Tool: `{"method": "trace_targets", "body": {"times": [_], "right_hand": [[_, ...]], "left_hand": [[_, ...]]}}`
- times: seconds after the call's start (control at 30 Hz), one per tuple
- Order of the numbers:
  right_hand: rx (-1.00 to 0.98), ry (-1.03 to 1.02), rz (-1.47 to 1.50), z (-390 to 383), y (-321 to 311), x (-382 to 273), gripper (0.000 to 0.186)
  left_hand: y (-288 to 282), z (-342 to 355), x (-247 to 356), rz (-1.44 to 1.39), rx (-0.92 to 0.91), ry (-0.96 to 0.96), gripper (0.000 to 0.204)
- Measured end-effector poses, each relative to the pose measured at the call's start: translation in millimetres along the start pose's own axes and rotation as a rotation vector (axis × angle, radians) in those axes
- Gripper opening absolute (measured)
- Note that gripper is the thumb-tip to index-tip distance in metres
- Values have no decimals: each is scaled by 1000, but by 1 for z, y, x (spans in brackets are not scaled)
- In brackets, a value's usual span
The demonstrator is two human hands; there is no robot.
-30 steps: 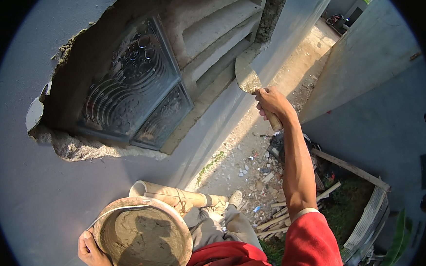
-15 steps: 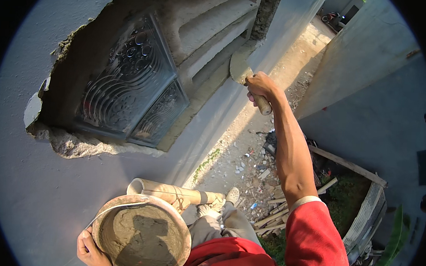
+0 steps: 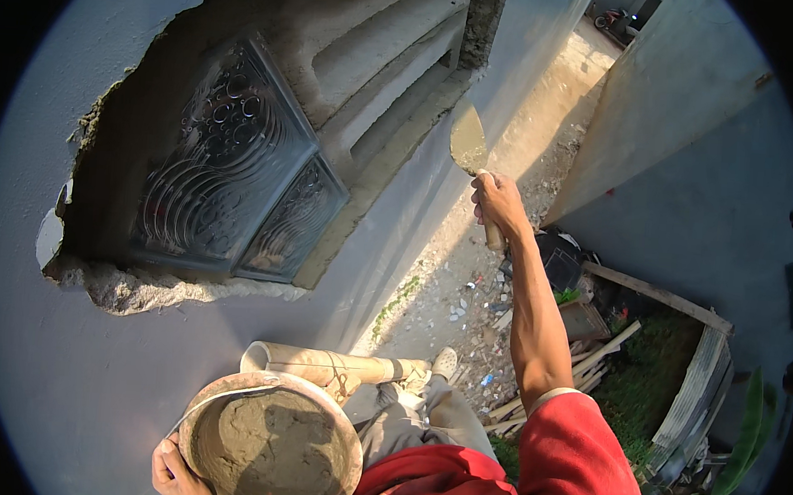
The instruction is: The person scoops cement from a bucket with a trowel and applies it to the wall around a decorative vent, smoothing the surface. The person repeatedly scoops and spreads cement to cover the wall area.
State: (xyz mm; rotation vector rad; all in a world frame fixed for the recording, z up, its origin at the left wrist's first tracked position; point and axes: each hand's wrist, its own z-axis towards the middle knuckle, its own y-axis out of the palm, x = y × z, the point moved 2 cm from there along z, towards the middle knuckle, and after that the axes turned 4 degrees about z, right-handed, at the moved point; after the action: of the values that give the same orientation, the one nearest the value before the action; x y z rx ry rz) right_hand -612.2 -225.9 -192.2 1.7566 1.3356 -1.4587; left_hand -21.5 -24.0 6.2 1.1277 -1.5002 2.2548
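My right hand [image 3: 499, 202] is closed around the wooden handle of a trowel [image 3: 468, 138], arm stretched out. The rounded blade has wet grey mortar on it and stands apart from the wall opening, to the right of its ledge. At the lower left, my left hand [image 3: 181, 477] grips a round bucket [image 3: 354, 431] at its rim, by the wire handle. Grey mortar [image 3: 271, 439] fills much of the bucket. Patterned glass blocks [image 3: 229, 160] sit inside the rough-edged opening, beside slotted concrete vent blocks [image 3: 385, 61].
The grey wall [image 3: 125, 376] runs along my left. A thick bamboo pole [image 3: 308, 362] lies beside my feet, high above rubble-strewn ground [image 3: 452, 301]. Below right are a wooden plank [image 3: 657, 295], loose sticks and plants. Another wall [image 3: 682, 174] borders the passage; a motorcycle [image 3: 613, 23] stands far off.
My right hand has moved right and slightly down, taking the trowel blade away from the opening's ledge. My left hand still holds the bucket. The view has shifted a little.
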Motion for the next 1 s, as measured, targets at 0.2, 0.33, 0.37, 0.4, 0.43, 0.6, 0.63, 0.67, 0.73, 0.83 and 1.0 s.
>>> {"method": "trace_targets", "body": {"times": [0.2,0.33,0.37,0.4,0.43,0.6,0.63,0.67,0.73,0.83,1.0], "right_hand": [[195,-88,129,54,20,59,40],[255,-153,60,78,30,80,38],[304,-200,-28,84,34,82,37],[350,-211,-102,88,36,86,36],[373,-265,-124,91,38,87,36],[332,-157,70,84,43,90,33],[239,-94,254,79,42,89,32],[151,-27,424,73,41,88,31],[-76,128,711,63,39,84,34],[-252,240,843,54,37,81,37],[-328,204,913,61,36,81,38]], "left_hand": [[3,5,8,59,-10,55,35],[0,3,16,175,-10,82,33],[-2,2,18,218,-13,85,32],[-5,1,19,269,-14,91,32],[-7,2,19,331,-19,112,31],[-5,6,14,385,-20,313,34],[-3,5,11,170,-18,182,36],[-1,4,9,-46,-15,51,39],[-2,1,15,240,-21,143,34],[-5,-1,23,376,-6,169,32],[-10,3,19,486,-12,252,31]]}}
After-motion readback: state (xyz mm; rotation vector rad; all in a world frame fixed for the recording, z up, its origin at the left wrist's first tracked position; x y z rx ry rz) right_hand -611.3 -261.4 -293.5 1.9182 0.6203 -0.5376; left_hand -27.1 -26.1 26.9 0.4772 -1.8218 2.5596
